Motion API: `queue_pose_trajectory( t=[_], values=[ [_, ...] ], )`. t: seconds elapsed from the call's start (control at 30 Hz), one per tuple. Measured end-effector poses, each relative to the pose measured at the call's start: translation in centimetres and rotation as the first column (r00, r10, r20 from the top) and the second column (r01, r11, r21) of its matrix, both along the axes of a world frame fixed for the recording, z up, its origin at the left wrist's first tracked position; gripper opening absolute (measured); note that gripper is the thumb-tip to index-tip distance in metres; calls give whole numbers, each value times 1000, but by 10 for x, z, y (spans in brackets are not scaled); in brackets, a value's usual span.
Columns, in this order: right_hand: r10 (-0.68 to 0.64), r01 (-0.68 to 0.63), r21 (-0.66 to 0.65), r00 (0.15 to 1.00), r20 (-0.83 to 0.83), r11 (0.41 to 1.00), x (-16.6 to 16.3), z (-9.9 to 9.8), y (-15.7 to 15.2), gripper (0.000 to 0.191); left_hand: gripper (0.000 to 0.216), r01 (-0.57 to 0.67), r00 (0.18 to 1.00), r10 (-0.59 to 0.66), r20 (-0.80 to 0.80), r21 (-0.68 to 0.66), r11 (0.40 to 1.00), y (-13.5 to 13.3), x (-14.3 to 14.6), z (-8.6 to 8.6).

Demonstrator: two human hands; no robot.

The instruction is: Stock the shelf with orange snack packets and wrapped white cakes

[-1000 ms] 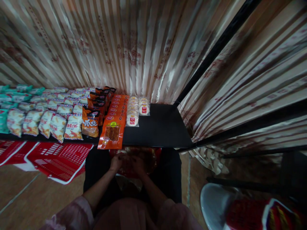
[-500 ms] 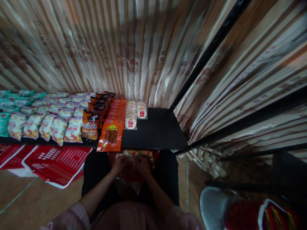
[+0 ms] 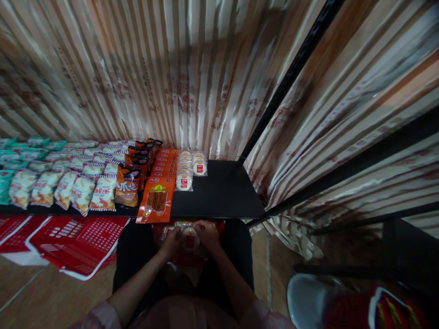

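Head view: your left hand and right hand clamp the cake packet; lifted, it may dislodge the overhanging orange packet.

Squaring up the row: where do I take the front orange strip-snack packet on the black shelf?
Pinch the orange strip-snack packet by its near end, coming from the front: it lies flat, and that end juts past the front edge of the black shelf, so fingers fit above and below. The left hand and right hand hold a round cake packet; free one.
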State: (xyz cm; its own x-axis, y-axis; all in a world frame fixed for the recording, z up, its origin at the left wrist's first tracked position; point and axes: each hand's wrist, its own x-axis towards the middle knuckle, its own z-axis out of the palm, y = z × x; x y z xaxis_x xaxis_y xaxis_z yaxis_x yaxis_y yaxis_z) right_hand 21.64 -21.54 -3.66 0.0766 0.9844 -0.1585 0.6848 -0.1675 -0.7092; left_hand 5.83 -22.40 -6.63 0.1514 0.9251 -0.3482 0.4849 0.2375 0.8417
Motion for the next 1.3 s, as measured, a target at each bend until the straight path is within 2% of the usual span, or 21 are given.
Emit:
queue_pose_trajectory(
  t=[0.13, 0.27, 0.4, 0.7, 0.93, 1.13, 1.3],
  values=[
    [-30, 35, 42, 994, -108, 999, 7, 2, 2, 23, 12, -50, 992, 46, 116, 31, 998, 0, 7, 11],
    [-113, 117, 22, 984, -136, 993, 12, 4, 2, 25, 14, -128, 974, 115, 195, 57, 990, 1, 13, 21],
    [-110, 117, 27, 978, -176, 993, 14, 6, 1, 29, 15, -151, 949, 132, 287, 47, 987, 2, 17, 28],
    [-139, 157, 46, 952, -271, 986, 18, 10, 1, 35, 15, -164, 935, 135, 328, 64, 984, 9, 25, 36],
    [-140, 178, 68, 917, -375, 982, 22, 16, -1, 37, 11, -211, 943, 178, 282, 89, 974, 19, 33, 48],
    [-160, 220, 76, 869, -467, 973, 24, 23, 1, 39, 12, -211, 965, 186, 186, 125, 969, 32, 39, 51],
    [-159, 228, 133, 904, -397, 964, 28, 23, 3, 38, 11, -197, 976, 182, 118, 136, 971, 38, 42, 57]
  ],
)
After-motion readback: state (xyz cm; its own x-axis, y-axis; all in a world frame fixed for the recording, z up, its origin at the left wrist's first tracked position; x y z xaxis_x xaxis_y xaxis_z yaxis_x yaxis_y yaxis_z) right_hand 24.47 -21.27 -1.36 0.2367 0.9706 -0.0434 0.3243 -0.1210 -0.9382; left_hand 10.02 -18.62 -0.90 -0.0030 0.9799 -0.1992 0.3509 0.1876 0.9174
